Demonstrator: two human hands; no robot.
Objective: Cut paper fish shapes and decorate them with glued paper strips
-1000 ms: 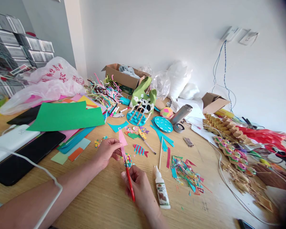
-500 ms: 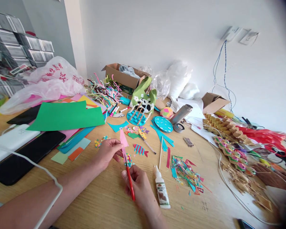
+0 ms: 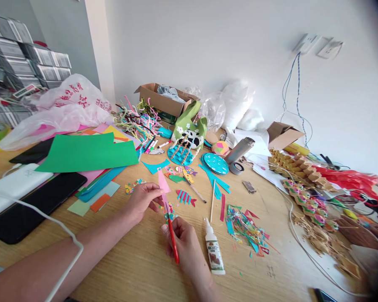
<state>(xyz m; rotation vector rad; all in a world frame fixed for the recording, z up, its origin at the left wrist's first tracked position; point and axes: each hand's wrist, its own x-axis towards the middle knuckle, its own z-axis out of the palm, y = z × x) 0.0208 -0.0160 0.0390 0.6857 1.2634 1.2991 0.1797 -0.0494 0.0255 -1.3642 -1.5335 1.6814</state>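
Between the thumb and fingers of my left hand (image 3: 145,201) is a pink paper piece (image 3: 164,183), narrow at the top. My right hand (image 3: 184,243) grips red-handled scissors (image 3: 173,240), whose blades point up at the lower end of the pink paper. Small coloured paper bits (image 3: 169,213) lie partly hidden behind the blades. Just beyond my hands rests a striped paper fish (image 3: 185,198), with several small paper fish (image 3: 176,178) farther back. A white glue bottle (image 3: 214,251) lies to the right of my right hand.
Paper scraps (image 3: 247,230) are heaped at the right. Green paper (image 3: 88,153) and a black phone (image 3: 34,209) lie at the left, where a white cable (image 3: 72,239) crosses my forearm. A steel flask (image 3: 241,150) leans farther back. Another person's hand (image 3: 359,235) is at the right edge.
My hands and the scissors have barely moved; the pink paper stays in my left fingers. At the right edge, the other person's hand has shifted slightly.
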